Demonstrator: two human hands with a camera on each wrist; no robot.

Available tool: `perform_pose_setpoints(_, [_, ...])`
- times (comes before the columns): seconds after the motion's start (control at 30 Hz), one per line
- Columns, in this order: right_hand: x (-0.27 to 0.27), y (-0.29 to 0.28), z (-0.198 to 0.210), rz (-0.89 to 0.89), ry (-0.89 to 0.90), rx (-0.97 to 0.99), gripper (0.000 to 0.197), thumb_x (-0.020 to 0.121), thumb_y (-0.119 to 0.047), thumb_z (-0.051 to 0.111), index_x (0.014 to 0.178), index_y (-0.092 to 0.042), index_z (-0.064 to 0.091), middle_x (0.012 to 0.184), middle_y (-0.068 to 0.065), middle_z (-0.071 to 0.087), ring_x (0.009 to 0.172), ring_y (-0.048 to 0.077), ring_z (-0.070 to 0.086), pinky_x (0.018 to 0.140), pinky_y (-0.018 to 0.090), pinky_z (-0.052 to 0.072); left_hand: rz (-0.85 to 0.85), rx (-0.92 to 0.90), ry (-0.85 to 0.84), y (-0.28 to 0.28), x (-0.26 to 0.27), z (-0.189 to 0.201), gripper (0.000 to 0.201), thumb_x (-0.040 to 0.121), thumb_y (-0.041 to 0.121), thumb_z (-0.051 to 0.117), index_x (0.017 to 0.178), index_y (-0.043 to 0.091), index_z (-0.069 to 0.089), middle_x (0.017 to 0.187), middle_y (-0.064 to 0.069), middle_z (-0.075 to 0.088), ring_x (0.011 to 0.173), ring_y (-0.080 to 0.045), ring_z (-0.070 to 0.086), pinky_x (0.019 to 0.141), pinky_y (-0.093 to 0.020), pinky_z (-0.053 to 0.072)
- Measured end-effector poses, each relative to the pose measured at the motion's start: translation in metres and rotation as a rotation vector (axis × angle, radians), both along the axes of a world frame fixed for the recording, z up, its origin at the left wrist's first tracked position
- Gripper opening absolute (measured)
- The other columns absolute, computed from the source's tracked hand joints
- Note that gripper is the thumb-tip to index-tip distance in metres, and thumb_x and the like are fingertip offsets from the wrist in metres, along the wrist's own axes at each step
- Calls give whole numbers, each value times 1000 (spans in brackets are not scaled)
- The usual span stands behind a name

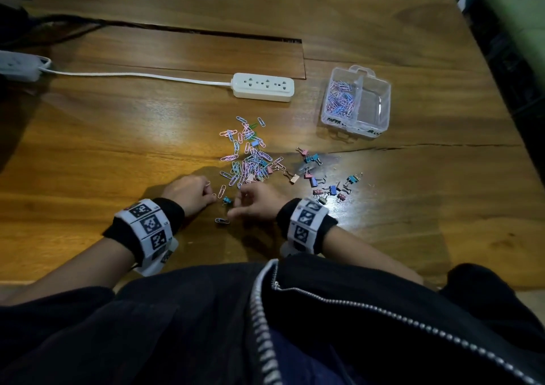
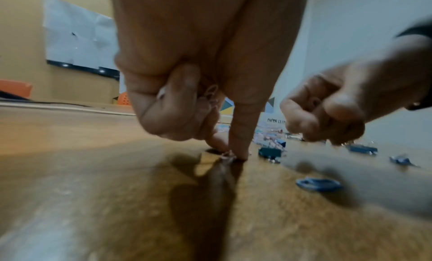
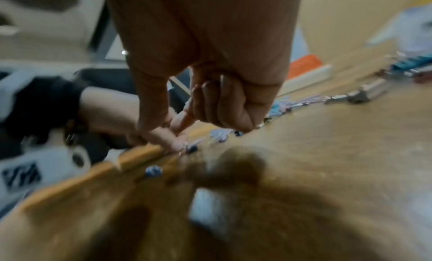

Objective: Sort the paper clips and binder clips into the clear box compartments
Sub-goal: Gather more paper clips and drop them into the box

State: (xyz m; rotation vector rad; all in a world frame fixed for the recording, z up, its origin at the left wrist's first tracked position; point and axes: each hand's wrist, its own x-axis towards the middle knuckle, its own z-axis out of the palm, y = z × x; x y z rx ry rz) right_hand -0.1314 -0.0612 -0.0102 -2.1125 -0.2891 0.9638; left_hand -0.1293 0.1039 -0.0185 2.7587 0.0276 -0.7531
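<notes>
A heap of pink and blue paper clips [image 1: 250, 157] lies mid-table, with several binder clips [image 1: 324, 179] scattered to its right. The clear box [image 1: 383, 101] stands at the far right; its left compartment holds paper clips and its right one is bare. My left hand [image 1: 213, 197] [image 2: 231, 154] keeps pink paper clips [image 2: 211, 96] under curled fingers while thumb and forefinger pinch another pink clip [image 2: 228, 155] on the wood. My right hand [image 1: 236, 204] [image 3: 177, 139] has its fingers curled, thumb and forefinger down beside a teal binder clip [image 1: 226, 200] [image 2: 270, 153]. Blur hides whether it holds anything.
A white power strip [image 1: 264, 86] with its cord lies beyond the heap. One blue paper clip [image 1: 221, 221] [image 2: 318, 184] sits alone near the front edge, between my wrists. A slot in the tabletop [image 1: 206, 32] runs along the back.
</notes>
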Motion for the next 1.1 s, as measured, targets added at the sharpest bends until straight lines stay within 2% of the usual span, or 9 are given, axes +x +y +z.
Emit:
perform_pose_setpoints(0.1, [-9,9,4,265,-252,-210,34,80,-31,67,108,-14,59,108,6,63,99,19,56,79,26,40,40,-36,48,1,4,-2,13,90,26,52,83,16,52,84,-4,54,81,-20,51,80,-34,47])
perform_pose_setpoints(0.2, [-13,15,1,416,-418,-293,36,85,-28,60,117,-12,56,111,8,64,102,23,59,79,27,42,143,-147,45,1,8,-2,19,91,21,46,75,13,51,73,-5,50,75,-23,48,68,-30,41])
perform_pose_setpoints(0.3, [-13,15,-2,426,-452,-310,28,89,-22,55,115,-10,57,109,9,64,101,23,60,84,28,46,494,-640,144,0,14,5,29,88,10,35,60,14,40,54,1,40,54,-18,35,48,-19,27])
perform_pose_setpoints(0.4, [-14,13,-4,447,-428,-314,32,90,-25,53,117,-8,53,112,11,62,103,25,58,86,31,46,692,-1110,254,4,18,11,8,64,7,32,58,14,32,50,1,39,34,-8,30,35,-7,19])
perform_pose_setpoints(0.53, [-16,12,-9,421,-440,-252,40,85,-30,59,118,-10,48,108,13,64,99,28,60,80,33,46,777,-1350,311,8,17,13,8,56,18,35,60,12,40,48,1,47,33,-8,34,32,-7,20])
perform_pose_setpoints(0.73, [-12,17,-12,532,-438,-297,36,85,-31,60,116,-14,55,109,8,63,101,24,58,77,28,42,646,-966,251,9,22,7,19,89,22,44,71,20,46,63,3,38,41,-6,34,33,-11,24])
perform_pose_setpoints(0.83, [-11,12,-15,526,-426,-323,31,89,-22,55,117,-11,52,113,9,61,103,24,58,85,30,45,443,-491,116,4,20,2,22,88,38,54,77,19,51,74,-1,49,62,-13,43,53,-23,35])
perform_pose_setpoints(0.93, [-11,2,-15,472,-431,-318,26,92,-19,48,116,-9,51,114,10,59,102,25,57,85,31,45,211,-162,-12,-4,16,-1,32,82,46,60,70,20,47,70,1,51,68,-15,47,58,-25,36])
perform_pose_setpoints(1.1, [-7,-12,-11,481,-413,-321,36,88,-32,56,113,-7,51,114,9,57,103,22,55,87,30,44,36,51,-81,-19,11,-2,27,85,39,59,67,22,47,76,2,54,76,-16,51,70,-27,45])
